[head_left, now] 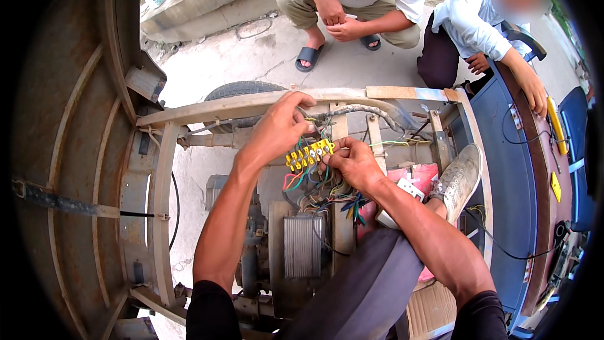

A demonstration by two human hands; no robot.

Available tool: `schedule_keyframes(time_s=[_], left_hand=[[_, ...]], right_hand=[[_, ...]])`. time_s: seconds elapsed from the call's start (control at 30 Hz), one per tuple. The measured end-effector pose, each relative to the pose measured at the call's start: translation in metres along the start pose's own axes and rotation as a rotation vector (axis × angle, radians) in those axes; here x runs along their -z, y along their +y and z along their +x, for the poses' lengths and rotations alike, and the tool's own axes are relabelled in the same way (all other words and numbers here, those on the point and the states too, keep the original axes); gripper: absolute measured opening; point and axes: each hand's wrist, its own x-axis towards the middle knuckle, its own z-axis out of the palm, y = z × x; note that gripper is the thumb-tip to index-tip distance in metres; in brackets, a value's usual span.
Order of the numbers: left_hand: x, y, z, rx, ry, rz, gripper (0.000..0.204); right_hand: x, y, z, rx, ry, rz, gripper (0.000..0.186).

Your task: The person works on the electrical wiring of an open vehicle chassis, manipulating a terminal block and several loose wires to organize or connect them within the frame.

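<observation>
A yellow terminal block (pixel 311 155) with a row of screws sits above the frame, and coloured wires run from it. My right hand (pixel 356 162) pinches the block's right end between thumb and fingers. Just above the block, my left hand (pixel 281 124) has its thumb and fingers curled in among thin wires near a wrapped cable. It appears to grip a wire there, though its fingertips partly hide it. Below the block hangs a tangle of loose wires (pixel 316 198), some green, blue and red.
A metal frame (pixel 239 104) surrounds the work, with a finned metal box (pixel 302 247) lower down. My shoe (pixel 459 182) rests inside the frame at right. Two people crouch beyond it. A blue cabinet (pixel 503 170) at right bears a yellow-handled tool (pixel 556 124). Rusty panels stand at left.
</observation>
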Motion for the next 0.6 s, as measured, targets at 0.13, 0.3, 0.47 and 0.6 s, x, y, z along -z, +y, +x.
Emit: schedule_keyframes(time_s=[0.13,0.3,0.47,0.6], left_hand=[[0.021,-0.013,-0.022,-0.300,-0.006,0.239,0.013],[0.012,-0.006,-0.029,-0.339,-0.050,0.476,0.013],[0.007,-0.007,-0.027,-0.301,-0.096,0.560,0.011],[0.004,-0.007,-0.025,-0.237,-0.161,0.496,0.008]], right_hand=[[-0.005,-0.005,-0.003,-0.011,-0.007,-0.024,0.024],[-0.003,-0.002,-0.002,-0.006,-0.005,0.004,0.024],[-0.003,0.004,0.001,0.021,0.003,-0.019,0.023],[-0.002,0.004,0.001,0.011,0.006,-0.016,0.024]])
